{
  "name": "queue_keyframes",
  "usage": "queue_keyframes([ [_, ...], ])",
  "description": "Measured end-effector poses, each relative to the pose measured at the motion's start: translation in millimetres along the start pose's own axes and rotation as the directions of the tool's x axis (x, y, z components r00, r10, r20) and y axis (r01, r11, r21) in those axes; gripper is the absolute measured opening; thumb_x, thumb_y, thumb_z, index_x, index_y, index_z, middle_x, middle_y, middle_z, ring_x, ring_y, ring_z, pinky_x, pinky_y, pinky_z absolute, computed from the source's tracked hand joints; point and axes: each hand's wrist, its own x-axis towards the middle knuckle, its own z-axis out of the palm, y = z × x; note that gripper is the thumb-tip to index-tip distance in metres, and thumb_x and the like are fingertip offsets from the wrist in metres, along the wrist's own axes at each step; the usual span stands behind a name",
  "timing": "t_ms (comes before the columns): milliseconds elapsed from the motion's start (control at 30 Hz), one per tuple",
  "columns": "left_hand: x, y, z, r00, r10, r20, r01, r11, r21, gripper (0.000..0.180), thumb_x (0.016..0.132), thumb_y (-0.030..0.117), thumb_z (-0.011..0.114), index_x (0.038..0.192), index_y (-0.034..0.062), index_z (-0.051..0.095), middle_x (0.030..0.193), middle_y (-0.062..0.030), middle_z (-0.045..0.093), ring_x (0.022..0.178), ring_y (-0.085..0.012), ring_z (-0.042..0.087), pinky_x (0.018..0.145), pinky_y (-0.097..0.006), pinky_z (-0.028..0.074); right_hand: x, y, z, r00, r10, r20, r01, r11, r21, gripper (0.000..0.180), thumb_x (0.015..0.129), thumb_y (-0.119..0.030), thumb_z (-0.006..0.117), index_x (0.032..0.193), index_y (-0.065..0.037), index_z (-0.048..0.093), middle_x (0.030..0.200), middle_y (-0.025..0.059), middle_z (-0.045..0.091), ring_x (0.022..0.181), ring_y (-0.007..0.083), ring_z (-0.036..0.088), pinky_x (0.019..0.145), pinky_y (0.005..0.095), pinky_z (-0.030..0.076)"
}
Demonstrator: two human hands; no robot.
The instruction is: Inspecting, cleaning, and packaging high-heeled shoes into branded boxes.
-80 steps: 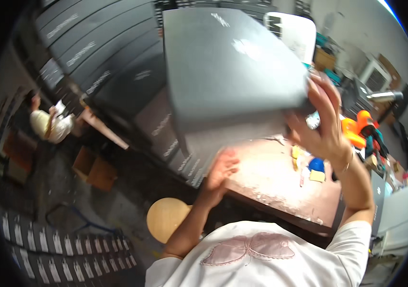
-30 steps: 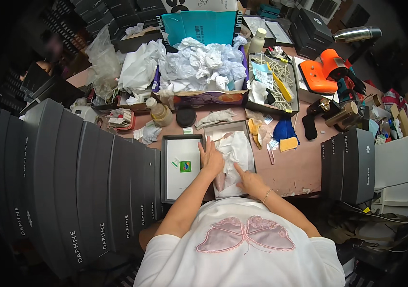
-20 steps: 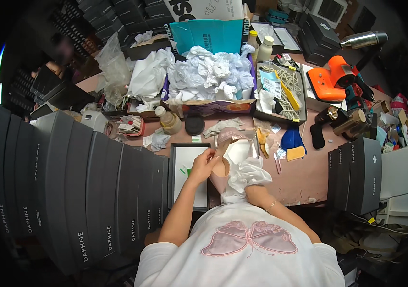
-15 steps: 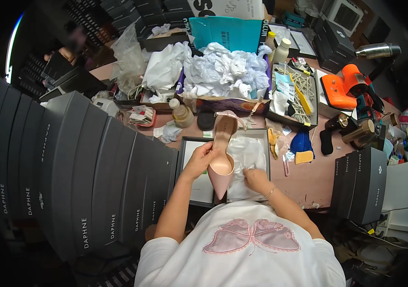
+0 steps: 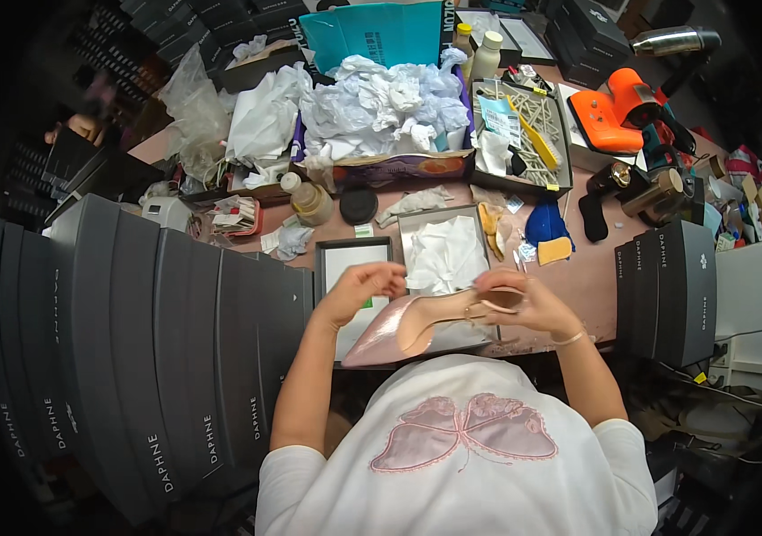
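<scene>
The tabletop [image 5: 569,308] is bright (the fisheye edges fade black).

1. Short-sleeved white T-shirt [image 5: 497,500], loosely cut; its left sleeve [image 5: 286,487] and right sleeve [image 5: 624,460] plain white.
2. Large butterfly motif [image 5: 417,445] in pale mauve-pink; upper wings textured like lace, lower wings smoother and satiny; darker pink stitched outlines; two fine threads trailing from the centre.
3. Left hand [image 5: 359,292] bare; right hand [image 5: 535,309] bare, with a thin bracelet [image 5: 567,340] round its wrist.
</scene>
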Motion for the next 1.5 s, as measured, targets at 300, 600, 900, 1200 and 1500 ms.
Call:
queue_keyframes([
  [300, -0.6, -60.3, 119.6, 0.967, -0.229, 0.113, 0.254, 0.806, -0.535, 0.043, 0.092, 0.013, 0.055, 0.132, 0.0031, 0.043, 0.118, -0.0125, 0.057, 0.113, -0.0205, 0.055, 0.097, -0.035, 0.044, -92.3, 18.6, 41.0, 0.626, 0.344, -0.7, -0.036, 0.909, 0.415, 0.05, 0.071, -0.011, 0.08, 0.112, -0.003, 0.05, 0.108, 0.0065, 0.051, 0.1, 0.0131, 0.052, 0.085, 0.0254, 0.045],
  [600, 47.8, -50.9, 140.8, 0.838, -0.141, -0.527, -0.246, 0.765, -0.595, 0.026, 0.097, 0.019, 0.048, 0.119, 0.005, 0.045, 0.109, -0.0097, 0.058, 0.097, -0.0196, 0.06, 0.083, -0.035, 0.05, -50.7, 7.8, 85.4, 0.85, 0.112, -0.514, -0.128, 0.992, 0.003, 0.068, 0.061, -0.029, 0.088, 0.106, -0.005, 0.043, 0.109, 0.0137, 0.036, 0.102, 0.0262, 0.043, 0.088, 0.0336, 0.04],
  [900, 38.2, -77.4, 118.1, 0.742, -0.141, -0.655, -0.242, 0.855, -0.459, 0.034, 0.099, 0.032, 0.042, 0.113, 0.0012, 0.047, 0.094, -0.0085, 0.059, 0.077, -0.0161, 0.062, 0.062, -0.028, 0.052, -25.3, 8.1, 89.0, 0.929, -0.045, -0.367, -0.009, 0.989, -0.145, 0.048, 0.064, -0.017, 0.083, 0.093, -0.005, 0.047, 0.113, 0.0199, 0.038, 0.105, 0.0329, 0.045, 0.088, 0.0374, 0.041],
  [1200, 20.4, -63.7, 123.2, 0.85, -0.033, -0.526, -0.358, 0.696, -0.622, 0.03, 0.095, 0.015, 0.047, 0.121, 0.001, 0.043, 0.114, -0.0128, 0.054, 0.104, -0.0227, 0.057, 0.089, -0.037, 0.049, -26.3, 4.9, 92.6, 0.929, 0.108, -0.355, -0.114, 0.994, 0.005, 0.046, 0.064, -0.019, 0.083, 0.091, -0.005, 0.047, 0.118, 0.0209, 0.038, 0.111, 0.0353, 0.044, 0.09, 0.038, 0.042],
  [1500, 45.1, -80.9, 88.8, 0.742, -0.23, -0.629, -0.206, 0.816, -0.541, 0.053, 0.098, 0.042, 0.04, 0.116, -0.0076, 0.045, 0.098, -0.0227, 0.064, 0.086, -0.026, 0.065, 0.074, -0.034, 0.055, -5.7, -5.6, 93.0, 0.996, 0.005, -0.087, -0.013, 0.995, -0.096, 0.052, 0.063, -0.027, 0.087, 0.092, -0.006, 0.049, 0.122, 0.0183, 0.032, 0.106, 0.0261, 0.046, 0.086, 0.0359, 0.042],
])
